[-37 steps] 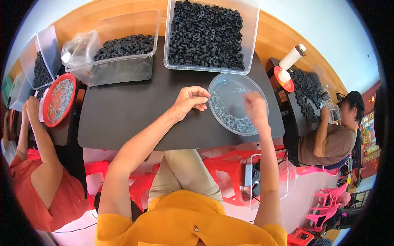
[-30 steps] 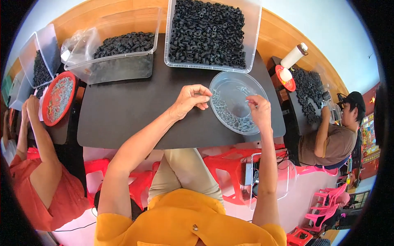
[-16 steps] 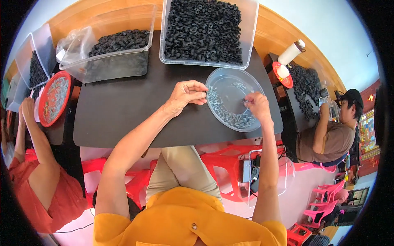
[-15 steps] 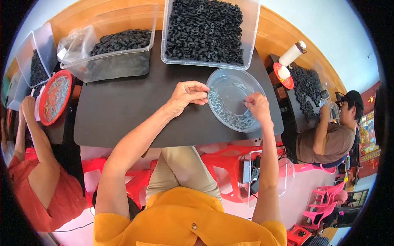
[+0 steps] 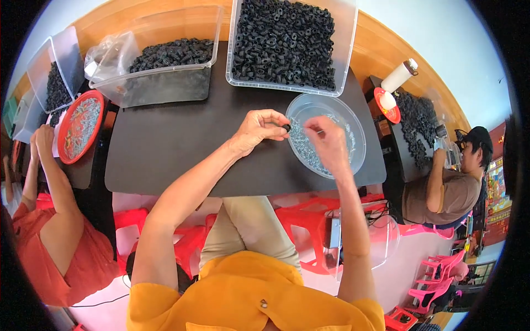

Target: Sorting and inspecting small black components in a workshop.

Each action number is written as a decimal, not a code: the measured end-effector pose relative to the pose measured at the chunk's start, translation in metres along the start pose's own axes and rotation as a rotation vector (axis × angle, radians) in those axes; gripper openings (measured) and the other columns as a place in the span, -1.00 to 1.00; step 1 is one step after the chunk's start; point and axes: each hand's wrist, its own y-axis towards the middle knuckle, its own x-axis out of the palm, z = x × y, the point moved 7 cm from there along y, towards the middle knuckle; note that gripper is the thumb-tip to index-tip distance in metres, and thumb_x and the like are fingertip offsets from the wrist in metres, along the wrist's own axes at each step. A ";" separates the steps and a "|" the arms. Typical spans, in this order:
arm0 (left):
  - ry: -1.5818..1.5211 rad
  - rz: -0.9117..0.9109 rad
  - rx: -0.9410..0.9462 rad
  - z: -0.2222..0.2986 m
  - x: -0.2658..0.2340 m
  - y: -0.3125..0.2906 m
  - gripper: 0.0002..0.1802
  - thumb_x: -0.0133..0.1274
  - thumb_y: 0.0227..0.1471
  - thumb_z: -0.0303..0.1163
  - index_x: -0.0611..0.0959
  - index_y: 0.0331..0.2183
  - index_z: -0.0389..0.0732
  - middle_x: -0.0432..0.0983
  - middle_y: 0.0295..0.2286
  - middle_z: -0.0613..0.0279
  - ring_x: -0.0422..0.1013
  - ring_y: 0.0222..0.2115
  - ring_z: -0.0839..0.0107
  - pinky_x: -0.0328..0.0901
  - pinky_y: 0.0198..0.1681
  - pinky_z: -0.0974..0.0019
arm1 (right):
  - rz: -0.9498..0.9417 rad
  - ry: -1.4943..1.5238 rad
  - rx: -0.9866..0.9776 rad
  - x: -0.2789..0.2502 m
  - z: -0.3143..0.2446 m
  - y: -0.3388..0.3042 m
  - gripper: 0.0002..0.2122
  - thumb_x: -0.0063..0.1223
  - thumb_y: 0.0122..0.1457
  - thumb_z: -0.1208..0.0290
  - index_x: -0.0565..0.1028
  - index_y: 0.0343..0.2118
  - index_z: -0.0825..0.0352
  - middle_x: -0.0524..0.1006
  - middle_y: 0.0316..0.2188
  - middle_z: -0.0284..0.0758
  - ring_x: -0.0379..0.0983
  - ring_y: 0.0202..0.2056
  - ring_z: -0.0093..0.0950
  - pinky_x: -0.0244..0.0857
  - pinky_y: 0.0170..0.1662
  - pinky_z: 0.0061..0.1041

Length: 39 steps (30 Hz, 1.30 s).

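Note:
My left hand [image 5: 258, 132] is pinched round a small black plastic part [image 5: 286, 127], just beside the left rim of a round clear plastic tub [image 5: 353, 118]. Over that tub is my right hand [image 5: 331, 144], slightly blurred, its thumb and fingertips closed on a tiny silvery metal piece [image 5: 320, 132]. A gap separates the metal piece from the black part. Many similar small metal pieces [image 5: 305, 144] lie scattered in the tub, thickest toward its left and near sides; my right hand hides some of them.
Beyond the tub stands a clear bin [image 5: 287, 90] full of black plastic parts; another bin [image 5: 149, 92] of them is at the back left. A red tray [image 5: 72, 157] holds metal pieces. People work at the left and right tables. A white bottle [image 5: 398, 76] stands at right.
My right hand has moved left across the tub, toward my left hand, carrying the metal piece. My left hand stays near the rim, and the black part in it now shows more plainly.

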 end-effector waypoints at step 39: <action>-0.138 0.017 -0.070 -0.002 -0.005 0.004 -0.83 0.10 -0.11 -0.57 0.52 -0.36 -0.29 0.50 -0.43 0.20 0.48 -0.42 0.44 0.43 -0.36 0.43 | 0.306 -0.584 0.052 0.008 0.064 0.178 -0.86 0.15 -0.14 0.40 0.52 -0.49 0.31 0.50 -0.46 -0.18 0.45 -0.37 -0.19 0.33 -0.26 -0.26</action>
